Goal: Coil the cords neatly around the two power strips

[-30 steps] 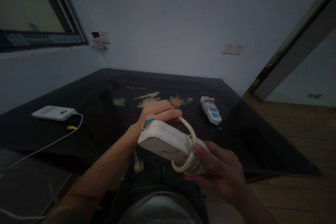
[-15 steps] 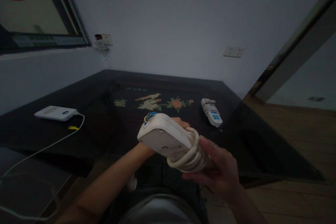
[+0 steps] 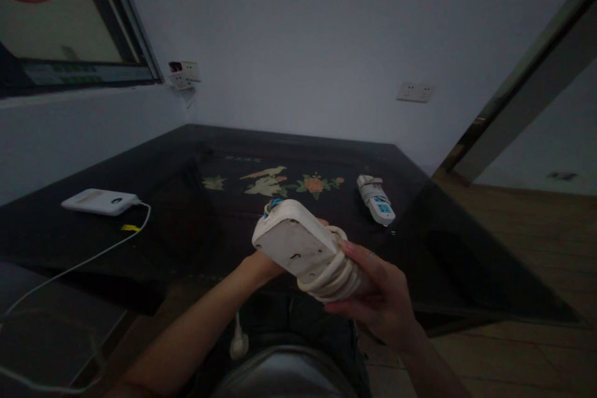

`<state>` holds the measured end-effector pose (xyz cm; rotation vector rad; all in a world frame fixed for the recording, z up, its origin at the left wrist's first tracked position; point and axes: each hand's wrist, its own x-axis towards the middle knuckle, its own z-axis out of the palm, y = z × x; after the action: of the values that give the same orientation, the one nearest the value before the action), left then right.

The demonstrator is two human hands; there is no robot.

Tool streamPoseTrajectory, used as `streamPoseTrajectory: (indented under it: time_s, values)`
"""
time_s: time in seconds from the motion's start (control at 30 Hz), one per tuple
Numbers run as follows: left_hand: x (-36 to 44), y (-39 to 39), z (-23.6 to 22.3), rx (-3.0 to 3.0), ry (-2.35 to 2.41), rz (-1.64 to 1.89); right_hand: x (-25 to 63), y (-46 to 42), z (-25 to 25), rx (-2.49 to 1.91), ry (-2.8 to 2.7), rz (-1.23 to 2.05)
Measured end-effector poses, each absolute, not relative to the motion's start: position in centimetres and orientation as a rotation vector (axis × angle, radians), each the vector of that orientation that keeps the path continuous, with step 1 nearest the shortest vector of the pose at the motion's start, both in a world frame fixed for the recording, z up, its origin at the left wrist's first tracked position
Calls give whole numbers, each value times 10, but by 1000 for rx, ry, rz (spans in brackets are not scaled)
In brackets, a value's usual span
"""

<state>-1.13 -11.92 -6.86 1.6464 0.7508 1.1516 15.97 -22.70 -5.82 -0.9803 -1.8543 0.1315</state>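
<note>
One white power strip (image 3: 291,247) is up in front of me, on the near side of the bird-and-flower picture (image 3: 265,183) that decorates the black table (image 3: 420,217). I see its flat back, dull and marked, with small round holes and a dark slot. Blue and yellow wires (image 3: 273,205) poke out at one end, and a cream cord (image 3: 332,278) is wound in several turns around the other.

Its long axis runs aslant: the wired end points up and to the left, toward the bird-and-flower picture, and the wrapped end points down and to the right, away from it. The back tilts toward my camera.

My right hand (image 3: 380,298) has its grip closed around the wrapped end, fingers and thumb pinching the coils. My left hand (image 3: 267,265) is mostly hidden behind the strip, so I cannot tell how its grip stands.

Nearer me than the bird-and-flower picture, a plug (image 3: 239,346) hangs over the lap. Right of that picture lies a blue-faced power strip (image 3: 376,202), cord-wrapped; well to its left lies a power bank (image 3: 99,201) with a white cable (image 3: 88,257) and a yellow tag (image 3: 130,227).
</note>
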Motion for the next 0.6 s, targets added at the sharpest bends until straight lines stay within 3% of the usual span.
streamPoseTrajectory:
  time_s: [0.33,0.6]
  values:
    - [-41,-138,-80,1854,826,1060,173,-218,-53,-1092,-1460,297]
    - [-64,-152,-85,2028,995,828,190,-208,-65,-1175,-1363,180]
